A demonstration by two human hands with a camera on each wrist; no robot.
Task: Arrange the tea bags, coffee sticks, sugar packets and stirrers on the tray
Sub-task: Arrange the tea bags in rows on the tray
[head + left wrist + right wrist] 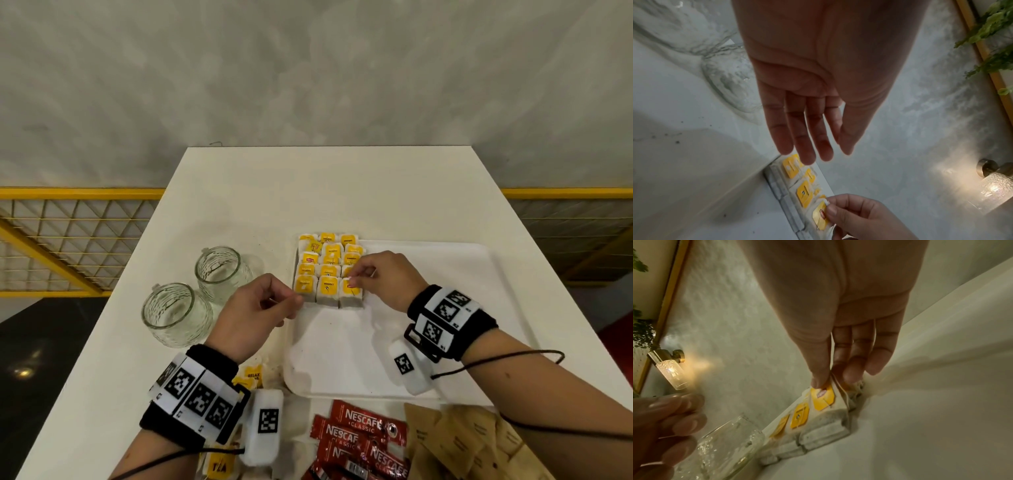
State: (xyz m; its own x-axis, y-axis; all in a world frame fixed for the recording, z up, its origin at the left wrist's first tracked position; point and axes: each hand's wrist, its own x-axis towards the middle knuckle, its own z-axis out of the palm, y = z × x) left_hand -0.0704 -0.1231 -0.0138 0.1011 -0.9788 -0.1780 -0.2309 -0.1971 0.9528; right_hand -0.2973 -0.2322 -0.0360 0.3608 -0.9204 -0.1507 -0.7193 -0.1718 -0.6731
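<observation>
1. Head view alone shows the coffee sticks (359, 442) and brown sugar packets (469, 442) lying on the surface (239, 192), off the tray (445, 274); two glass jars (191, 291) stand left of it.
2. Wrist views show a wall lamp (671, 369).
3. Right hand (383, 277) pinches the near-right tea bag (351, 291), thumb on its yellow tag; bags fill the tray's far-left corner.
4. Left hand (253, 315): empty, fingers nearly straight in its wrist view, beside the rows.
</observation>
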